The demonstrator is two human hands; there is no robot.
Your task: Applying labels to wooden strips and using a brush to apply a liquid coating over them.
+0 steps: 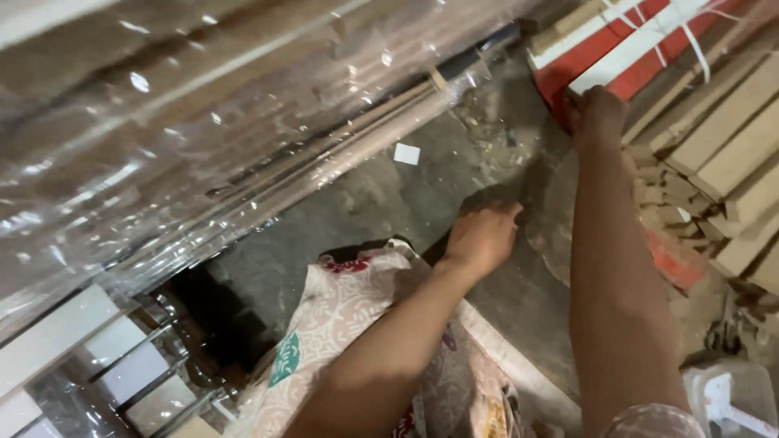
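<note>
My left hand (480,235) rests low near the grey dusty floor (422,195), fingers curled loosely, with nothing visible in it. My right hand (596,113) reaches far forward and grips the near end of a red and white strapped bundle of boards (625,49) at the top right. A patterned pink and white cloth (349,324) covers my lap under the left forearm.
A long bundle wrapped in clear plastic film (203,138) fills the left and top. Stacked pale wooden slats (730,154) and small offcuts lie at the right. White slats (97,357) sit at the lower left. A small white scrap (406,153) lies on the floor.
</note>
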